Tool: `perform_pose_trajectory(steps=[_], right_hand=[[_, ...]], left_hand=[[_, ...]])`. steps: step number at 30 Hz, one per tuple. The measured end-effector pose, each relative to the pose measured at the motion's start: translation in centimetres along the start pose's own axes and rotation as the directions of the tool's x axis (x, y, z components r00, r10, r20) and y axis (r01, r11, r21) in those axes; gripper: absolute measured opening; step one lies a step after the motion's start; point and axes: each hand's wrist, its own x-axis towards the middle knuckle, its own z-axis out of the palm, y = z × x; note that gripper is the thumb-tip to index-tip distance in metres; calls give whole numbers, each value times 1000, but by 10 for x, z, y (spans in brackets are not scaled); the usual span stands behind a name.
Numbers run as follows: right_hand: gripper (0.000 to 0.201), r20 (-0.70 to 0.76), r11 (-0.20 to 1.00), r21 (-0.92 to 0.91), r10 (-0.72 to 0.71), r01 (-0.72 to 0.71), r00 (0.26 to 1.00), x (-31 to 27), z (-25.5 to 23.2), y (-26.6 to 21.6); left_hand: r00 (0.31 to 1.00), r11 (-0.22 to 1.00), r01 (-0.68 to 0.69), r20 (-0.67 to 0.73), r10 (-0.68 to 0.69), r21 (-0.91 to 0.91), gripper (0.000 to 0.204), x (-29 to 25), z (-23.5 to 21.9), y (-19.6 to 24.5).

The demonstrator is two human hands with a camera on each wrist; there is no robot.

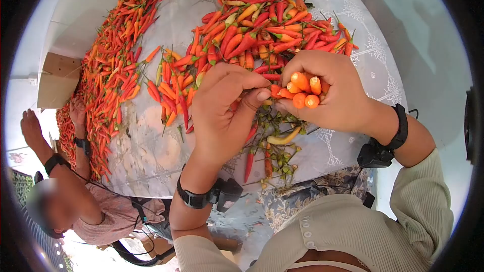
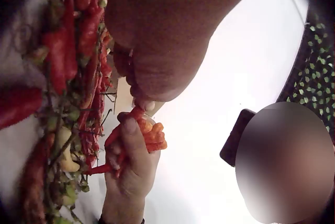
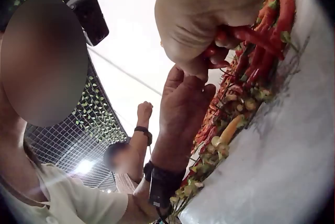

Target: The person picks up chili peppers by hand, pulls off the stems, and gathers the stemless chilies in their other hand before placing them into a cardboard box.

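Observation:
My right hand grips a bunch of orange-red chili peppers, their bare rounded ends facing up out of the curled fingers. Tips of red chilies stick out below that hand in the right wrist view. Thumb and forefinger of my left hand pinch one end of a red chili that sits against the bunch. Under both hands lies a heap of green stems with a yellowish chili on it. A large pile of stemmed chilies spreads just beyond the hands.
A second, longer chili pile runs along the table's left side. The table has a patterned plastic cover. Cardboard pieces stand at the left and back. Another person sits at the left, hands near that pile.

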Motion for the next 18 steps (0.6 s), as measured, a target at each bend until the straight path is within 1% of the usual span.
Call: perform_pose_trajectory(steps=[2,3,6,8,11,12,14,15,17,18], right_hand=[[23,-6,1000,3,-20,20,1000,0,1,1],[22,-9,1000,4,-30,30,999,0,1,0],[22,37,1000,7,14,-15,999,-1,-1,-2],[23,20,998,21,-53,52,998,0,1,1],[26,15,993,8,-121,121,993,1,-1,6],[28,19,990,2,-139,139,990,1,-1,7],[25,-21,990,136,38,-35,999,0,0,3],[23,-33,972,203,129,-119,991,0,-1,1],[23,-32,933,287,237,-218,971,5,-4,6],[24,-26,906,329,290,-265,957,7,-5,7]], left_hand=[[1000,999,31,1,-31,7,8,-1,-1,2],[999,996,50,14,-49,-73,8,-1,-1,-1],[992,951,123,61,-111,-283,7,-4,-3,-8],[983,902,180,104,-151,-392,6,-3,-4,-7],[970,871,240,143,-196,-428,6,-3,-5,-5],[969,879,242,143,-200,-411,4,-3,-6,-4],[968,892,245,146,-204,-380,3,-4,-9,-3],[983,924,179,105,-152,-339,3,-3,-11,-5],[999,968,47,28,-42,-245,5,0,-14,-11],[996,972,72,-33,-81,-223,6,0,-16,-14]])
